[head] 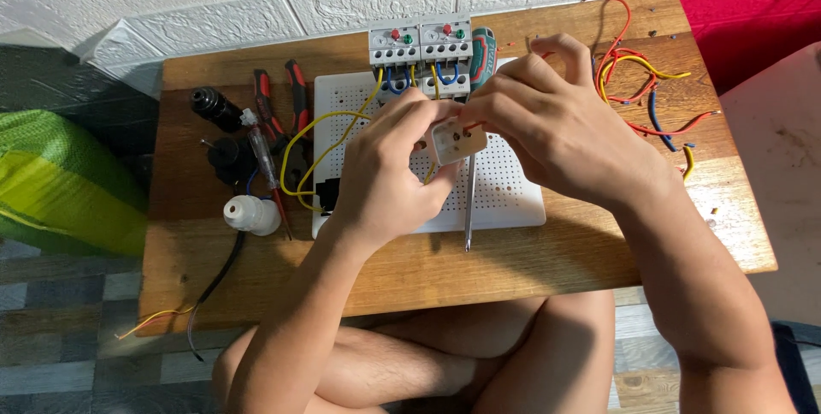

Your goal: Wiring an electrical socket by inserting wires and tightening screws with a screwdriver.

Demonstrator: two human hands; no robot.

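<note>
My left hand (pixel 389 170) and my right hand (pixel 547 119) together hold a small beige square socket part (pixel 455 142) above a white perforated board (pixel 513 200) on a low wooden table (pixel 530 264). My right thumb and fingers pinch the part's upper edge, where a short red wire end (pixel 472 127) shows. Yellow wires (pixel 329 136) loop from under my left hand up to two grey relay blocks (pixel 419 42) with red and green buttons at the board's far edge. A long screwdriver shaft (pixel 469 209) lies on the board below the part.
A teal-handled screwdriver (pixel 483 50) lies by the blocks. Red-handled pliers (pixel 295 97), a tester screwdriver (pixel 261 153), black and white lamp holders (pixel 252 213) sit left. Loose red, yellow and blue wires (pixel 641 80) lie right. A green bag (pixel 60 183) is on the floor.
</note>
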